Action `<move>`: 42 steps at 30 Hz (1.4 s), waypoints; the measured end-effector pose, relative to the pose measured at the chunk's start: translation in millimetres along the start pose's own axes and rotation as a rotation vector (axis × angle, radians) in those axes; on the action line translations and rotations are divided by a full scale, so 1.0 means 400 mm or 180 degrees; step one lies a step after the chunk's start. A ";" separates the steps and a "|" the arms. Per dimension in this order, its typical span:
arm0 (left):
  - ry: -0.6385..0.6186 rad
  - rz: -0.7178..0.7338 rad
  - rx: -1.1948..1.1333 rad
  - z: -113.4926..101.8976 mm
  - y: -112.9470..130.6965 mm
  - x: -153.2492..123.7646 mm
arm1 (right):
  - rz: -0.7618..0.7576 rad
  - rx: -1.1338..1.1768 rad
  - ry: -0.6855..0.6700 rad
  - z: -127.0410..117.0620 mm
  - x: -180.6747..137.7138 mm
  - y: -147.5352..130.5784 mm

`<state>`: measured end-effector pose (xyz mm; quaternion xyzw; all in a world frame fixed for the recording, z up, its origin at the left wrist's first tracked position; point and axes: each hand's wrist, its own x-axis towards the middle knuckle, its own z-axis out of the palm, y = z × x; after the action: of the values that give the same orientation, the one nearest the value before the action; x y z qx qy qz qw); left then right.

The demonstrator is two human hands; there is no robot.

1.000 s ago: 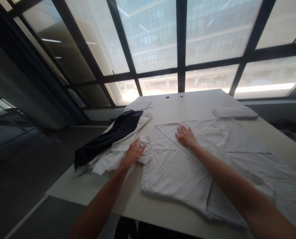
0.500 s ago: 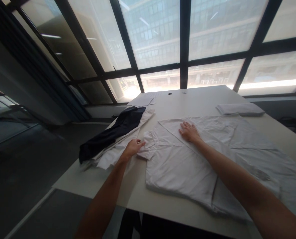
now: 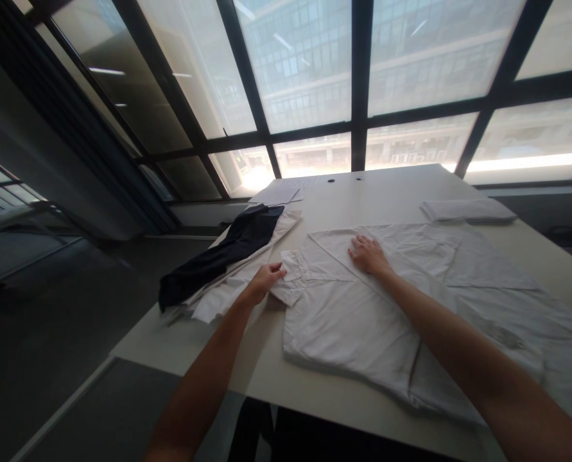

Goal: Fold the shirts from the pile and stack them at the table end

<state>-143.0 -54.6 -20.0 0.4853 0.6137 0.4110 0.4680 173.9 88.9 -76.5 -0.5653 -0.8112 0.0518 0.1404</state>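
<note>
A white long-sleeved garment, seemingly a shirt (image 3: 343, 327), lies spread on the white table, with folds across its upper part. My left hand (image 3: 265, 281) pinches the edge of its gathered cuff (image 3: 293, 273) at the garment's left side. Flat on the upper middle of the cloth rests my right hand (image 3: 367, 255), fingers extended and slightly apart. Left of the cuff, a dark navy garment (image 3: 223, 253) lies on top of white cloth (image 3: 218, 298) along the table's left edge.
Papers (image 3: 280, 192) lie at the table's far left. A folded white cloth (image 3: 468, 210) sits at the far right. Beyond the table (image 3: 372, 189) stand large framed windows (image 3: 309, 64). A dark chair part (image 3: 251, 427) shows below the front edge.
My left hand has shifted slightly up and right, and the cuff it pinches now looks flatter and more squared. My right hand stays in the same spot on the cloth.
</note>
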 end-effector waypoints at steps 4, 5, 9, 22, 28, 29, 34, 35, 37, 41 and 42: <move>-0.0042 0.0021 -0.0273 0.032 0.036 -0.004 | -0.0010 0.0075 0.0078 -0.008 -0.005 -0.004; -0.0068 0.0051 -0.0262 0.042 0.049 -0.001 | -0.0016 0.0088 0.0096 -0.009 -0.005 -0.005; -0.0182 0.0176 0.0054 0.106 0.098 0.023 | -0.0004 0.0094 0.0081 -0.011 -0.005 -0.007; 0.0139 0.1207 0.1761 0.216 0.080 0.068 | -0.0007 0.0088 0.0079 -0.009 -0.002 -0.007; 0.0018 0.1468 0.3560 0.205 0.005 0.106 | 0.0029 0.0084 0.0030 -0.009 -0.001 -0.008; -0.0127 0.1321 0.3782 0.209 -0.007 0.109 | 0.0025 0.0084 0.0035 -0.009 -0.001 -0.008; -0.0338 0.1131 0.4037 0.208 -0.030 0.129 | -0.0034 0.0089 0.0159 -0.005 -0.002 -0.004; -0.0341 0.1136 0.4020 0.203 -0.031 0.134 | -0.0039 0.0087 0.0164 -0.005 -0.002 -0.003; -0.0342 0.1133 0.3978 0.191 -0.032 0.147 | -0.0031 0.0077 0.0146 -0.004 -0.002 -0.002; -0.0301 0.1202 0.3830 0.169 -0.037 0.169 | -0.0024 0.0045 0.0110 -0.007 -0.003 -0.004; -0.0283 0.1233 0.3801 0.165 -0.037 0.173 | -0.0023 0.0038 0.0108 -0.008 -0.004 -0.005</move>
<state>-88.2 13.6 -61.2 0.7819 0.6183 0.0541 0.0584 173.5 86.5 -73.1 -0.5623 -0.8104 0.0464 0.1577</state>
